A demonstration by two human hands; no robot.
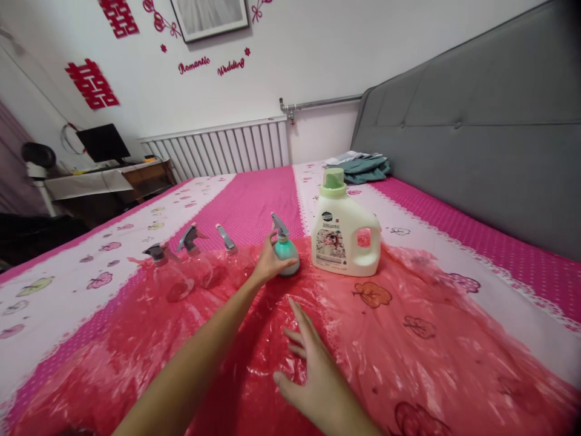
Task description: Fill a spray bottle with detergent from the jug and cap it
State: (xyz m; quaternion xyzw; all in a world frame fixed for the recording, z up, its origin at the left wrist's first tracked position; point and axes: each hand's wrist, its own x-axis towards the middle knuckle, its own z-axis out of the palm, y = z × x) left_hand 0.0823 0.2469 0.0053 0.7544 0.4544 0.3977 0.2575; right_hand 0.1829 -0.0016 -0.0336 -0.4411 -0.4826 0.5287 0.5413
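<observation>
My left hand (271, 260) is wrapped round a small spray bottle (288, 253) with a turquoise body and a grey trigger head, upright on a red plastic sheet (254, 339). My right hand (308, 363) hovers nearer to me over the sheet, fingers spread, holding nothing. Just right of the spray bottle stands a large cream detergent jug (345, 242) with a green cap and a side handle. To the left is a row of three clear spray bottles with grey heads: one at the far left (169, 275), a middle one (196, 260) and a nearer one (233, 257).
The sheet lies over a pink and white patterned bed (267, 194). Folded clothes (363, 168) rest by the grey headboard (476, 115). Behind the bed are a white radiator (222, 151) and a desk (95, 181) with a monitor (103, 143).
</observation>
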